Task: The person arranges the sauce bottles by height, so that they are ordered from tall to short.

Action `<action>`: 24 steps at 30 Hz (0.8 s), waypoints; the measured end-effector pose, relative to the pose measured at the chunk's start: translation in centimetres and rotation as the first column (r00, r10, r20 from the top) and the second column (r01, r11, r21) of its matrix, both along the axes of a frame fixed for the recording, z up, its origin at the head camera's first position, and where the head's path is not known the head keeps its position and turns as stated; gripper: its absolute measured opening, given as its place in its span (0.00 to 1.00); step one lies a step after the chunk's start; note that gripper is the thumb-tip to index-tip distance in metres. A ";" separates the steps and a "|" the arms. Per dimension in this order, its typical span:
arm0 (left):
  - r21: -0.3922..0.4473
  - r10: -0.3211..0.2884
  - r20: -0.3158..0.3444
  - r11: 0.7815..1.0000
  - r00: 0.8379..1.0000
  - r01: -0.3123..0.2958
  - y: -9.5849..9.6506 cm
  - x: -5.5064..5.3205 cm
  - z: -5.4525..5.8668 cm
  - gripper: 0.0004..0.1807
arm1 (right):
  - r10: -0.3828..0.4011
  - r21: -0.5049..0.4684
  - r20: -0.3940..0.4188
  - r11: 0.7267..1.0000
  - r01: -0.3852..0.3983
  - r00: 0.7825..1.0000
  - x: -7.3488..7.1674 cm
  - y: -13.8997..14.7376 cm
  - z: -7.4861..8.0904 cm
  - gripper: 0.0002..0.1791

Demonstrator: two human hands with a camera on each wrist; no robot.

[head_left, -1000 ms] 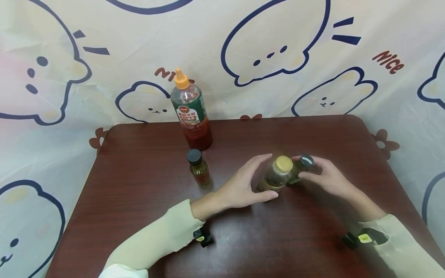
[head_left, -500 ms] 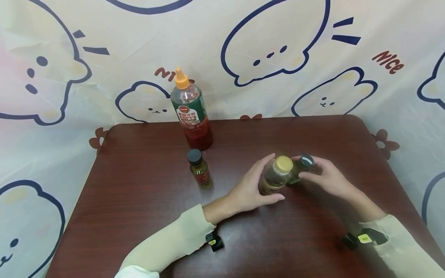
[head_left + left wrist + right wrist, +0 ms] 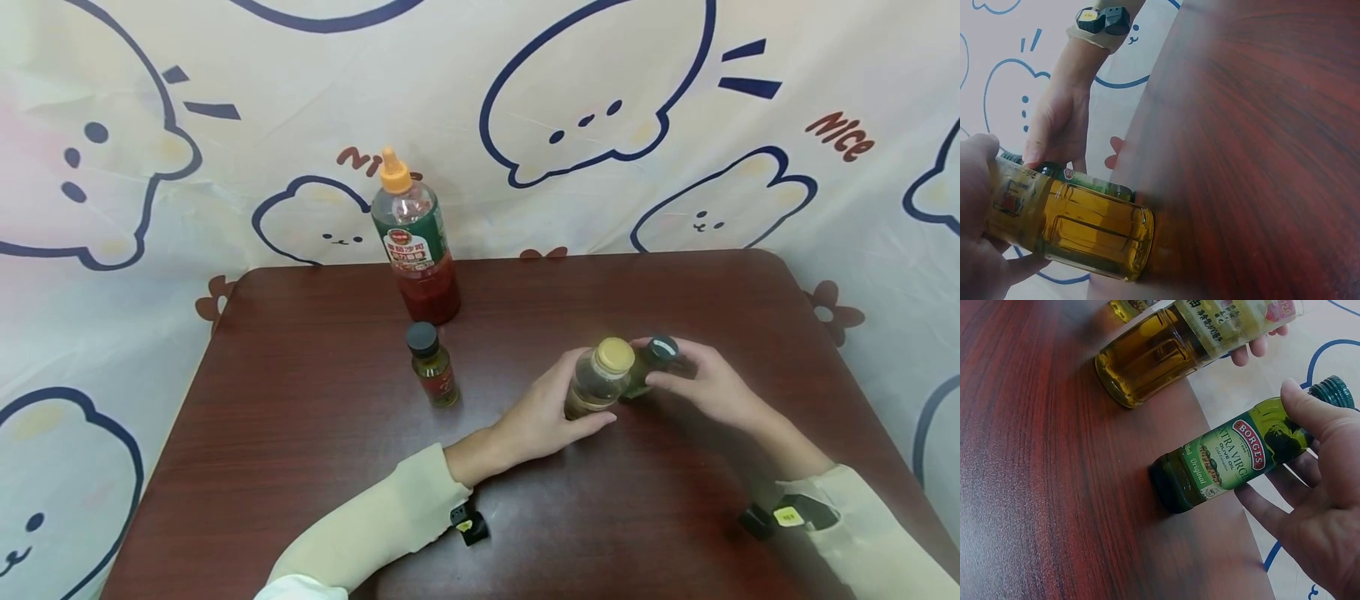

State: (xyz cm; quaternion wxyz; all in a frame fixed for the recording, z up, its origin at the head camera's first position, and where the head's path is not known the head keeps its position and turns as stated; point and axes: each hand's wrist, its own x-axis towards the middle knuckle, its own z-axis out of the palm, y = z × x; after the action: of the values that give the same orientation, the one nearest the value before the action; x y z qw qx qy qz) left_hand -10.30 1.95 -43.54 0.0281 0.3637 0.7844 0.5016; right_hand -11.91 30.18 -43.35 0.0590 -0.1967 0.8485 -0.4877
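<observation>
Closed in since the earlier frame, the left hand (image 3: pixel 536 417) has been brought onto the yellow-capped oil bottle (image 3: pixel 597 387), its fingers (image 3: pixel 1240 356) clamped round the label. By the right hand (image 3: pixel 708 383), scarcely shifted, the Borges olive oil bottle (image 3: pixel 1222 453) is gripped near its neck. Both are held upright at the counter (image 3: pixel 262 417), in front of and to the right of the orange-capped sauce bottle (image 3: pixel 423 258); whether either base is raised cannot be told. A clash could be caused by the two being so close together, and a swing of the olive oil's base by that high grip. Amber oil is seen through the panelled lower wall of the yellow-capped oil bottle, under a yellowish label; the Borges olive oil bottle is green, green-labelled and dark-capped. Just in front of the orange-capped sauce bottle, a small black-capped bottle (image 3: pixel 435 371) is seen standing.
</observation>
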 end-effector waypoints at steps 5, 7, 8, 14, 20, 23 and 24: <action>-0.025 -0.004 0.018 1.000 1.000 0.004 0.0 0.2 0.2 0.41 | -0.019 0.006 -0.001 1.000 0.019 1.000 0.1 -0.2 0.0 0.26; -0.027 -0.005 0.018 1.000 1.000 0.005 0.0 0.3 0.3 0.41 | -0.026 0.011 -0.002 1.000 0.026 1.000 0.1 -0.2 0.0 0.26; -0.028 -0.005 0.013 1.000 1.000 0.005 0.0 0.3 0.4 0.40 | -0.027 0.010 -0.002 1.000 0.027 1.000 0.1 -0.2 0.0 0.26; -0.012 0.003 0.011 1.000 1.000 -0.003 0.1 0.4 0.4 0.40 | -0.014 0.005 -0.013 1.000 0.014 1.000 0.1 -0.1 0.0 0.26; 0.020 0.008 0.023 1.000 1.000 -0.009 0.1 0.3 0.7 0.40 | -0.004 -0.005 -0.027 1.000 0.003 1.000 0.0 0.0 -0.2 0.26; 0.048 0.014 0.008 0.999 1.000 -0.015 0.0 0.0 1.0 0.41 | 0.001 -0.011 -0.017 1.000 -0.001 1.000 -0.1 0.0 -0.2 0.26; 0.057 0.019 0.002 0.998 1.000 -0.019 -0.1 -0.1 1.1 0.40 | 0.003 -0.012 -0.012 1.000 -0.003 1.000 -0.1 0.0 -0.2 0.26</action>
State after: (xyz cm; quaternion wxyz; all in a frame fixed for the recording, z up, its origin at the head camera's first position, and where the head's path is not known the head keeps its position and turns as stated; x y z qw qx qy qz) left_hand -10.37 1.86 -42.44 0.0136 0.3564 0.7732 0.5243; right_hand -11.98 30.15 -43.56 0.0536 -0.2010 0.8457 -0.4915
